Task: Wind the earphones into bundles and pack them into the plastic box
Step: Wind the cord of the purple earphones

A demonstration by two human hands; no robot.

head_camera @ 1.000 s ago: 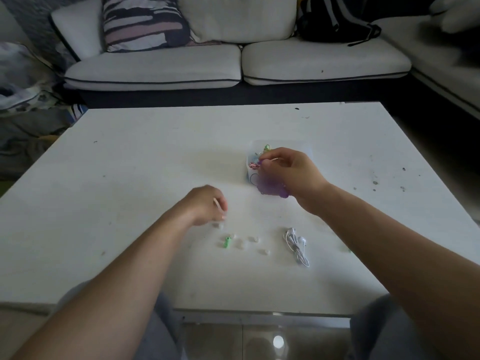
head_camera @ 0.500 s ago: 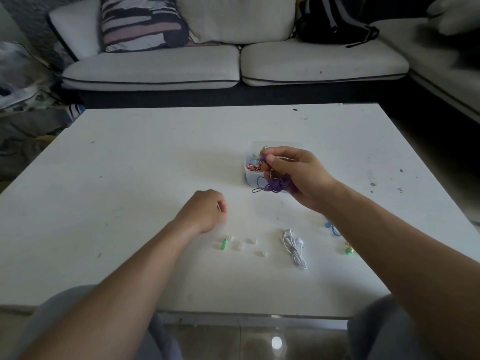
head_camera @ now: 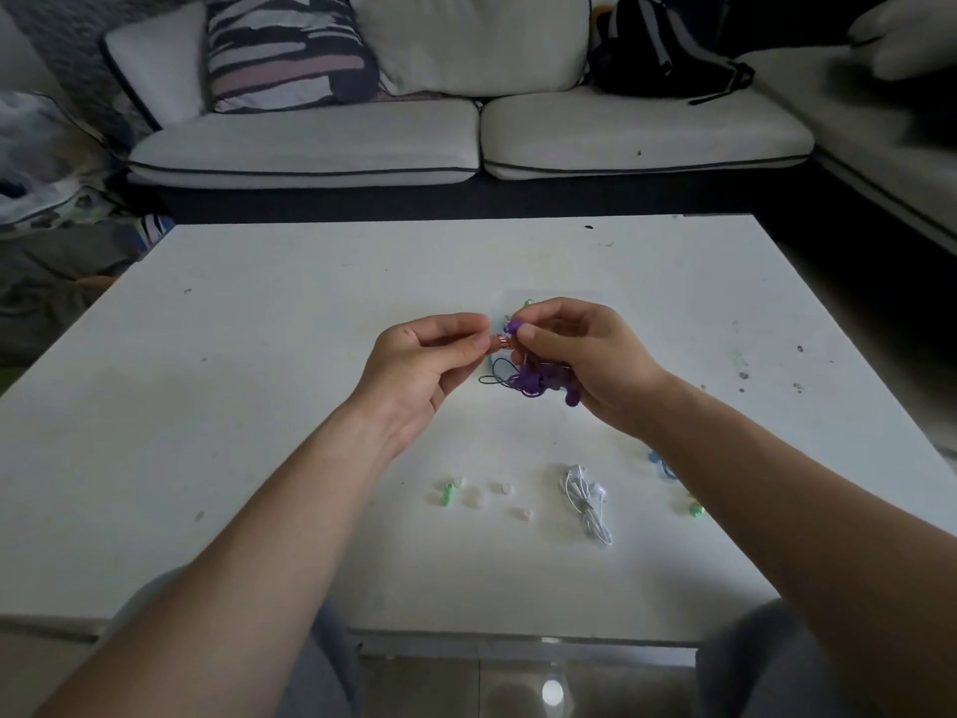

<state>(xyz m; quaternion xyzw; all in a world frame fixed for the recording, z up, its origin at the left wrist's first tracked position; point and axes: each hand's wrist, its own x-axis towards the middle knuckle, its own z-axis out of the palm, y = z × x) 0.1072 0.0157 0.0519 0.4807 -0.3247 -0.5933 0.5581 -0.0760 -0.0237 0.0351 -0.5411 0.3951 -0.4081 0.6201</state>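
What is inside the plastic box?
A green earbud shows at the plastic box's far edge, something reddish beside the left hand; the right hand and purple earphones cover the rest.

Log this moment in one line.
right hand: holds purple earphones | left hand: fingers pinched beside them, grip unclear | white earphones: on table

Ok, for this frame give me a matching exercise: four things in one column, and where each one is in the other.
Things:
1. purple earphones
2. white earphones
3. plastic box
4. black backpack

Places:
A. on the sofa
B. on the table beyond the right hand, mostly hidden
C. gripped in the right hand
D. lying bundled on the table, nearer the person

Pairs: 1-C, 2-D, 3-B, 4-A
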